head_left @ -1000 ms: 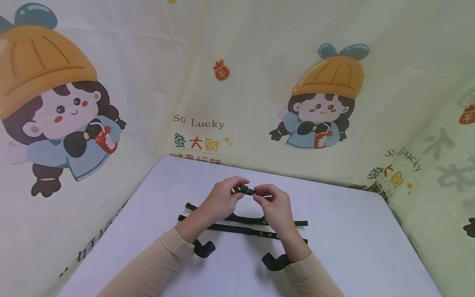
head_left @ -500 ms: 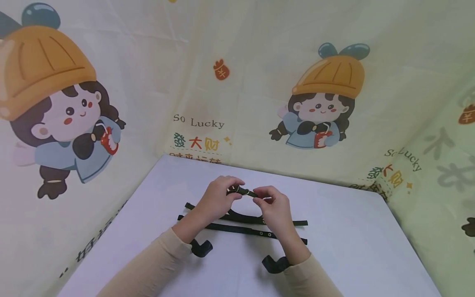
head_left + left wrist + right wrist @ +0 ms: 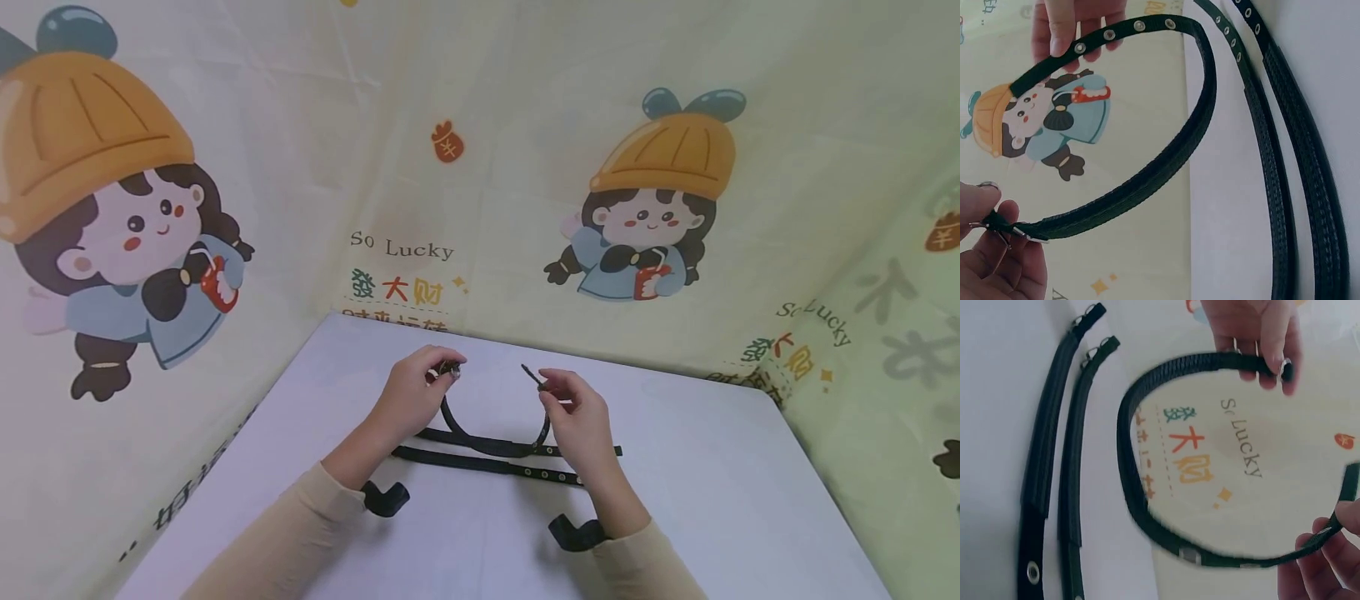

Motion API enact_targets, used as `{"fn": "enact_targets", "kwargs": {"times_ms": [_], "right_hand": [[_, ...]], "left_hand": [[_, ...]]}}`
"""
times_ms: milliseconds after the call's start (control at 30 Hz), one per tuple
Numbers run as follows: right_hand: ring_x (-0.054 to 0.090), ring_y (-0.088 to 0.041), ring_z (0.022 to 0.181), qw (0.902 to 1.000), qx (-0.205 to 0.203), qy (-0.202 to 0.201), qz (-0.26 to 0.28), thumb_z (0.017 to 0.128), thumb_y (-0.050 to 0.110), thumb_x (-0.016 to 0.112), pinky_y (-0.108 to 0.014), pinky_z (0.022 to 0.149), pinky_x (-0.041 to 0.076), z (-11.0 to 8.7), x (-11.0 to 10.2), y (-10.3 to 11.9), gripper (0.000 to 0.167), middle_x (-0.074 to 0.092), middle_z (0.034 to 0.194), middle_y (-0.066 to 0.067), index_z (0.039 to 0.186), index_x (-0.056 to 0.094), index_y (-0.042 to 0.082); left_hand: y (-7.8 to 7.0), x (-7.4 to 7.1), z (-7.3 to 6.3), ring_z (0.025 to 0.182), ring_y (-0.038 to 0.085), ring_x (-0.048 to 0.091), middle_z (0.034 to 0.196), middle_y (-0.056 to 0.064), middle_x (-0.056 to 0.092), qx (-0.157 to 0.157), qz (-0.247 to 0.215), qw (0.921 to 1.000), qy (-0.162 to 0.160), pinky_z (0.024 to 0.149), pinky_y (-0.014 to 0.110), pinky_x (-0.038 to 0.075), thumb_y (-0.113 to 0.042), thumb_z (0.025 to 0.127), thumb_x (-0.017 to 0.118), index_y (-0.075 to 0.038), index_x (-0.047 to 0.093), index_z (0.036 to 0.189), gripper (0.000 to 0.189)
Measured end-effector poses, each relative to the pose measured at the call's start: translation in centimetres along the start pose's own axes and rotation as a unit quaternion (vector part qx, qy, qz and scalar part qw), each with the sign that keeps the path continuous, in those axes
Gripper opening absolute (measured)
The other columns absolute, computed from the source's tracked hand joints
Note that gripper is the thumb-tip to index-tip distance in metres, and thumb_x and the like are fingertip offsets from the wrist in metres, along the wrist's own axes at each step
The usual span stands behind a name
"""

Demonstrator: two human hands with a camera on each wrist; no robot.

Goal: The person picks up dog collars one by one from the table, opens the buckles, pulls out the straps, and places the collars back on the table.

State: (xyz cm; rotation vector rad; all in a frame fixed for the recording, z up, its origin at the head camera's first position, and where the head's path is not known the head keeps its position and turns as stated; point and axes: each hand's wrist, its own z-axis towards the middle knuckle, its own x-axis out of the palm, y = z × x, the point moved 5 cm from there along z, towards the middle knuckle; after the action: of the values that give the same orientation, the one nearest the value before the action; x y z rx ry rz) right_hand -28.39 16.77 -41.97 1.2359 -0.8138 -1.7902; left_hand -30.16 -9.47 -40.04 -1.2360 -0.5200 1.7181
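Observation:
A dark green collar (image 3: 1200, 119) with metal eyelets hangs in an open U between my hands above the white table. Thumb and fingers of my left hand (image 3: 412, 390) pinch its buckle end, the metal buckle (image 3: 1027, 234) sticking out partly between them. At the other end, my right hand (image 3: 587, 417) pinches the eyelet strap, whose tip (image 3: 529, 372) points up past the fingers. The two ends are apart. Beneath lie two similar collars, a nearer one (image 3: 1307, 140) and a farther one (image 3: 1272, 169), both stretched out side by side.
The white table (image 3: 465, 550) meets a pale cloth backdrop (image 3: 517, 200) with cartoon prints at its back and sides. Dark elbow-shaped pieces, one at the left wrist (image 3: 386, 500) and one at the right (image 3: 576, 533), show beside the sleeves.
Both hands have moved apart, the left one leftward and the right one rightward. The collar's strap end has come out of the buckle, so its closed loop is now an open U.

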Motion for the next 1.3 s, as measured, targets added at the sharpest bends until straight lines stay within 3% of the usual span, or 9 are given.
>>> {"fn": "enact_targets", "kwargs": {"times_ms": [167, 400, 567, 700, 867, 967, 1067, 1300], "right_hand": [[0.074, -0.02, 0.099, 0.9999, 0.0, -0.004, -0.016, 0.103, 0.003, 0.067, -0.023, 0.083, 0.058, -0.1, -0.9, -0.4, 0.037, 0.076, 0.11, -0.007, 0.138, 0.068, 0.018], [0.077, -0.023, 0.099, 0.9992, 0.023, -0.007, -0.033, 0.102, -0.002, 0.064, -0.022, 0.083, 0.06, -1.1, -2.4, -1.2, 0.036, 0.076, 0.109, -0.008, 0.133, 0.069, 0.015], [0.078, -0.027, 0.096, 0.999, 0.036, -0.016, -0.02, 0.099, -0.009, 0.064, -0.025, 0.077, 0.065, -1.6, -3.4, -1.9, 0.039, 0.073, 0.111, -0.013, 0.134, 0.062, 0.009], [0.078, -0.029, 0.098, 0.9982, 0.054, -0.021, -0.013, 0.1, -0.009, 0.062, -0.025, 0.077, 0.066, -2.0, -4.1, -2.4, 0.031, 0.074, 0.113, -0.017, 0.128, 0.06, 0.006], [0.079, -0.028, 0.099, 0.9963, 0.072, -0.023, -0.04, 0.102, -0.005, 0.063, -0.021, 0.08, 0.064, -2.3, -5.4, -2.8, 0.017, 0.078, 0.112, -0.017, 0.117, 0.065, 0.004], [0.079, -0.026, 0.099, 0.9941, 0.088, -0.009, -0.062, 0.101, -0.002, 0.065, -0.019, 0.081, 0.063, -2.5, -6.1, -3.1, 0.017, 0.079, 0.114, -0.016, 0.116, 0.068, 0.005], [0.077, -0.024, 0.098, 0.9908, 0.111, 0.014, -0.077, 0.1, -0.001, 0.068, -0.019, 0.081, 0.062, -2.8, -6.8, -3.5, 0.017, 0.079, 0.114, -0.015, 0.116, 0.069, 0.005], [0.077, -0.021, 0.089, 0.981, 0.159, 0.089, -0.067, 0.097, -0.006, 0.068, -0.025, 0.077, 0.065, -3.2, -7.6, -5.0, 0.019, 0.079, 0.105, -0.014, 0.115, 0.069, -0.002]], "left_hand": [[0.6, -0.9, -0.5, 0.102, 0.012, 0.067, 0.11, -0.008, 0.075, -0.022, -0.006, 0.9997, -0.008, 0.09, 0.038, 0.058, -0.017, 0.104, 0.073, -0.022, 0.075, 0.117, 0.014], [2.1, -2.2, -1.5, 0.103, 0.012, 0.065, 0.106, -0.011, 0.074, -0.059, 0.0, 0.9982, -0.006, 0.092, 0.037, 0.058, -0.028, 0.105, 0.072, -0.026, 0.073, 0.115, 0.01], [2.9, -3.1, -2.3, 0.097, 0.014, 0.067, 0.107, -0.007, 0.077, -0.065, 0.008, 0.9979, -0.005, 0.085, 0.031, 0.058, -0.025, 0.106, 0.071, -0.026, 0.076, 0.123, 0.018], [3.7, -3.8, -2.9, 0.094, 0.015, 0.065, 0.105, -0.009, 0.077, -0.074, 0.021, 0.997, -0.005, 0.079, 0.028, 0.055, -0.025, 0.104, 0.073, -0.029, 0.079, 0.124, 0.021], [4.4, -4.9, -3.4, 0.098, 0.014, 0.068, 0.11, -0.008, 0.078, -0.078, 0.027, 0.9966, -0.004, 0.086, 0.027, 0.057, -0.019, 0.102, 0.075, -0.026, 0.081, 0.119, 0.019], [4.9, -5.5, -3.8, 0.097, 0.016, 0.069, 0.11, -0.003, 0.077, -0.091, 0.026, 0.9955, 0.0, 0.086, 0.027, 0.058, -0.014, 0.101, 0.076, -0.023, 0.081, 0.114, 0.016], [5.6, -5.9, -4.2, 0.095, 0.02, 0.067, 0.105, 0.0, 0.077, -0.123, 0.018, 0.9921, 0.019, 0.08, 0.029, 0.058, -0.011, 0.099, 0.076, -0.019, 0.079, 0.107, 0.012], [7.3, -6.7, -5.2, 0.092, 0.021, 0.065, 0.097, 0.004, 0.073, -0.179, 0.02, 0.9812, 0.07, 0.076, 0.031, 0.056, -0.006, 0.095, 0.079, -0.013, 0.075, 0.098, 0.009]]}}
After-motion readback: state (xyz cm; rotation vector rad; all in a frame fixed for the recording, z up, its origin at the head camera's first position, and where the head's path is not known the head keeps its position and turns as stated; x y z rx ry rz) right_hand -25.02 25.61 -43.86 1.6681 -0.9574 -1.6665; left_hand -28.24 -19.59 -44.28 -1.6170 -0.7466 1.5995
